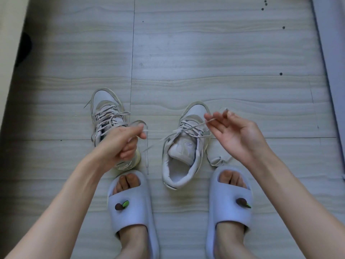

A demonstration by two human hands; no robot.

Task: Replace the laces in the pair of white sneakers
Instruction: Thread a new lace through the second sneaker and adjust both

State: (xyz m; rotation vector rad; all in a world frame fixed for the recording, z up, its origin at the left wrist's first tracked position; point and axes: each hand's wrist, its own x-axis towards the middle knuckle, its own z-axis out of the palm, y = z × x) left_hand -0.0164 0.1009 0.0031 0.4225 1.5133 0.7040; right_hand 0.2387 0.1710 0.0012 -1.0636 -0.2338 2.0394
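Both sneakers are sitting on the floor (205, 53) ahead of the slippered feet, toes pointing away, within easy reach. The right sneaker (184, 146) is getting worked on: its lace (160, 131) is being stretched sideways between the hands, probably to pull it loose. Left hand (123, 141) is closing into a fist, thumb and forefinger pinching one lace end. Right hand (231, 133) is mostly open, fingertips (207, 116) lightly nipping the other end. The left sneaker (106, 113) is lying laced behind the left hand.
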